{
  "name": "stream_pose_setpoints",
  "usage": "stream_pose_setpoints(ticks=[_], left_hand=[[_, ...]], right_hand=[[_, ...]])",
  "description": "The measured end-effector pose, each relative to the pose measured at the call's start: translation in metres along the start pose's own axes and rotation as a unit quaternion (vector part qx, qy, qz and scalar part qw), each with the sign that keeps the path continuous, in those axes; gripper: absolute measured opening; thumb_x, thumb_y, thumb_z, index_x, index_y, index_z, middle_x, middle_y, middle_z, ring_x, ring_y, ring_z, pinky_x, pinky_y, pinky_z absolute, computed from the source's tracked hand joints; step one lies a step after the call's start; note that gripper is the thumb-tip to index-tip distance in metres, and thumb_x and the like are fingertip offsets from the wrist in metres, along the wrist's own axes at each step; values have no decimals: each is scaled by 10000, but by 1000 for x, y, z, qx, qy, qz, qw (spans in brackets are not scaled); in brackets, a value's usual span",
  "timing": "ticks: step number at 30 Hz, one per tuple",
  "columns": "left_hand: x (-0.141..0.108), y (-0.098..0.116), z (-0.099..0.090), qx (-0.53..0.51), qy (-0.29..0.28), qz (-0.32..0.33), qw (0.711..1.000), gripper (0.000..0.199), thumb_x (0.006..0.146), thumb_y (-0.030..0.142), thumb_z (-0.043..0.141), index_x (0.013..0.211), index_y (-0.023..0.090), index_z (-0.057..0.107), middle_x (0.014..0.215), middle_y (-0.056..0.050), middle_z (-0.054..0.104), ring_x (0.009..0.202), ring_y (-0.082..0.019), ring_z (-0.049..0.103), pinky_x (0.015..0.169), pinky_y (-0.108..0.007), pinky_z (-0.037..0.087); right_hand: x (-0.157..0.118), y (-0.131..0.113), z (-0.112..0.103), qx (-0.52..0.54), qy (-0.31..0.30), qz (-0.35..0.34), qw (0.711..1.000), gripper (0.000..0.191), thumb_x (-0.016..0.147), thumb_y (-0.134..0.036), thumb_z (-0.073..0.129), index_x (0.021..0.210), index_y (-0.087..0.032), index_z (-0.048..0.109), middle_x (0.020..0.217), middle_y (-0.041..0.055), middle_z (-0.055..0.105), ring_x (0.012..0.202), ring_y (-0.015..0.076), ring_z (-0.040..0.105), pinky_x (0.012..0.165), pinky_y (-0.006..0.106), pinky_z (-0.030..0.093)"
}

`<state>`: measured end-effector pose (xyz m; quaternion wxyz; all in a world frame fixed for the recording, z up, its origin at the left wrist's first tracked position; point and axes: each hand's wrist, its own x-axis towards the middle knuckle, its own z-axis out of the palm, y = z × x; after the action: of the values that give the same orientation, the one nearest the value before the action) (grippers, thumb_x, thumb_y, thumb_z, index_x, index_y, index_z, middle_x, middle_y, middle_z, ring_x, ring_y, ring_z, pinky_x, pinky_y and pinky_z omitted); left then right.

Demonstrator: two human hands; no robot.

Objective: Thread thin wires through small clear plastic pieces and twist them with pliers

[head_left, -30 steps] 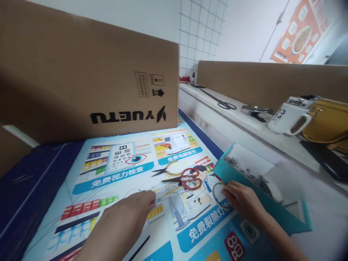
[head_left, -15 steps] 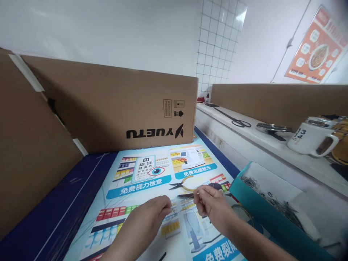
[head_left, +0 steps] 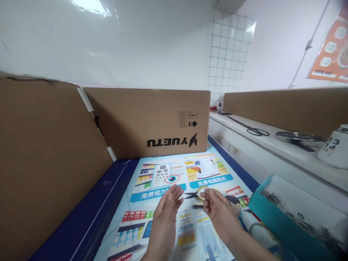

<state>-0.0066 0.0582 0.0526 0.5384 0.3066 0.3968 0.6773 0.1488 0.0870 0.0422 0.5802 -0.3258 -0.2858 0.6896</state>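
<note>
My left hand [head_left: 167, 214] is raised over the printed poster [head_left: 152, 201], palm turned inward, fingers apart and holding nothing. To its right, my right hand [head_left: 219, 210] has its fingers curled together in a pinch; what they hold, if anything, is too small to make out. Yellow-handled pliers [head_left: 193, 195] lie on the poster between the hands, their handles partly behind my right hand. Just below them a second dark-tipped tool [head_left: 198, 206] points left, mostly hidden by the same hand.
A teal box [head_left: 285, 221] of small metal pieces stands at the right, with coiled wire [head_left: 268, 230] beside it. A cardboard box [head_left: 152, 119] borders the back. Scissors [head_left: 257, 131], a metal lid [head_left: 297, 137] and a white mug [head_left: 334, 150] sit on the right ledge.
My left hand has opened from a closed pose and turned its palm inward. The view has shifted, so the surroundings sit further right and lower. My right hand remains pinched.
</note>
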Motion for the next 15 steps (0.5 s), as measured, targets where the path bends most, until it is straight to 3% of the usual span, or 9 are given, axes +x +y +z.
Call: stream_pose_setpoints(ticks=[7,15], left_hand=[[-2,0,4,-114,33,10,993,263,805,355,585,965,146,598,954,-106,679,977,-231,615,968,-435,384],[8,-6,-4,-188,68,19,980,141,833,284,562,933,188,584,759,-16,632,776,-142,610,935,-429,422]], right_hand=[[1,19,-12,11,3,60,998,245,743,-357,684,889,-168,632,831,53,645,637,107,534,562,218,399],[1,12,-12,9,-31,50,998,239,818,-359,599,962,-173,644,988,77,613,811,151,547,662,250,415]])
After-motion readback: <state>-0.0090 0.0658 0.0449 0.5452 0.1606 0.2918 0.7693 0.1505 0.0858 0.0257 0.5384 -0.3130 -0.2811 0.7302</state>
